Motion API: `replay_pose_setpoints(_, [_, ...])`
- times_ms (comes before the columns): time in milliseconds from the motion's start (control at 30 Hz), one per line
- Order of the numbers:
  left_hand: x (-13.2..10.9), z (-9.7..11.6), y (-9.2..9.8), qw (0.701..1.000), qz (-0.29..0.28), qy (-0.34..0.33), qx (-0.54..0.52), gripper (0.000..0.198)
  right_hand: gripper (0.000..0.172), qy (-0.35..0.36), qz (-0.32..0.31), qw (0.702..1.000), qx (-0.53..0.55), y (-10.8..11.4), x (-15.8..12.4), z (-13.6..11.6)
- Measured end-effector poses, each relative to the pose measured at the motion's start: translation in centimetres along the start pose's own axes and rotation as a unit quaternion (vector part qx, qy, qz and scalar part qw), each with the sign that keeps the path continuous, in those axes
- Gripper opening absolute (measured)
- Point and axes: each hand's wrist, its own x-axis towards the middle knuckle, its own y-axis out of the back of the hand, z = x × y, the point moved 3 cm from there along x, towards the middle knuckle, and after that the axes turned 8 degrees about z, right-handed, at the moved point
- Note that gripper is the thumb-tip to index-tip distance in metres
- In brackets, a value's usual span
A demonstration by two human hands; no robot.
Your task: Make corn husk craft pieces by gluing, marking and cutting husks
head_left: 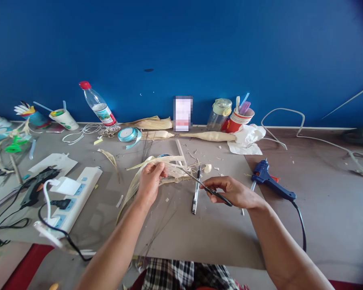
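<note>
We count two hands at work. The left hand (151,178) pinches one dry, papery corn husk strip (173,164) between thumb and fingers, over the middle of the table (220,241). The right hand (234,192) has its fingers curled around one pair of dark-handled scissors (219,196), whose slim metal blades point at the husk. We cannot tell whether the tips touch it, and the fingers cover part of the handles.

Just beside the scissors lies one clear-barrelled pen (195,201), and near its upper end one rounded, pale lump (207,168). More husk curls under and beside the left hand, too overlapped for us to count, with small scraps strewn around.

Farther back we count three long, ribbed husk bundles (207,136), two at left and one at right, its end by a crumpled white tissue (248,136). One flat spool of glossy blue ribbon (127,134) sits before the left pair. Behind them stand one phone (182,112), its screen pixelated, one clear lidded cup (218,117) and one red paper cup (237,121) partly overlapping it.

One red-capped plastic bottle (100,108) stands toward the left. At right we see one blue glue gun (270,179); at left, one white power strip (84,197), its near end blurred. The clutter at the left edge is cut off.
</note>
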Motion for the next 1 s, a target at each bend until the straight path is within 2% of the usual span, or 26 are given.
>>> replay_pose_setpoints(67, [0.0, 0.0, 0.0, 1.0, -0.002, -0.007, 0.004, 0.027, 0.04, 0.005, -0.006, 1.0, 0.004, -0.2, 0.0, -0.2])
replay_pose_setpoints(133, [0.0, -0.1, 0.0, 1.0, -0.006, -0.019, 0.015, 0.026, 0.041, 0.03, 0.021, 0.999, 0.023, -0.1, 0.1, -0.6])
replay_pose_setpoints(233, [0.0, -0.3, 0.0, 0.998, -0.005, -0.043, 0.049, 0.025, 0.045, 0.057, 0.121, 0.99, 0.047, 0.3, 0.5, -0.8])
replay_pose_setpoints(300, [0.0, -0.4, 0.1, 0.995, 0.0, -0.054, 0.082, 0.023, 0.043, 0.055, 0.192, 0.98, 0.025, 0.5, 0.7, -0.6])
replay_pose_setpoints(333, [0.0, -0.4, 0.1, 0.993, 0.002, -0.058, 0.098, 0.022, 0.041, 0.053, 0.207, 0.977, 0.01, 0.5, 0.7, -0.4])
replay_pose_setpoints(400, [-0.1, -0.4, 0.1, 0.99, 0.005, -0.067, 0.121, 0.022, 0.038, 0.055, 0.179, 0.982, -0.001, 0.0, 0.7, -0.3])
replay_pose_setpoints(500, [-0.3, -0.1, -0.1, 0.988, -0.001, -0.072, 0.138, 0.021, 0.039, 0.064, 0.057, 0.995, 0.045, -0.9, 0.4, -0.7])
replay_pose_setpoints(533, [-0.3, 0.0, -0.2, 0.988, -0.006, -0.071, 0.138, 0.021, 0.04, 0.066, 0.034, 0.995, 0.064, -1.0, 0.2, -0.9])
replay_pose_setpoints(600, [-0.5, 0.1, -0.4, 0.989, -0.02, -0.071, 0.131, 0.019, 0.042, 0.067, 0.023, 0.993, 0.094, -1.0, 0.0, -1.2])
replay_pose_setpoints(667, [-0.6, 0.3, -0.6, 0.99, -0.029, -0.075, 0.116, 0.018, 0.042, 0.061, 0.036, 0.991, 0.111, -0.7, 0.1, -1.2])
replay_pose_setpoints(833, [-0.7, 0.3, -0.8, 0.993, -0.042, -0.071, 0.081, 0.02, 0.042, 0.015, 0.044, 0.995, 0.084, -0.4, 0.4, -0.6])
replay_pose_setpoints(1000, [-0.6, 0.5, -0.8, 0.995, -0.084, -0.044, 0.034, 0.023, 0.045, -0.015, -0.021, 0.998, 0.059, -0.4, 0.2, -0.1])
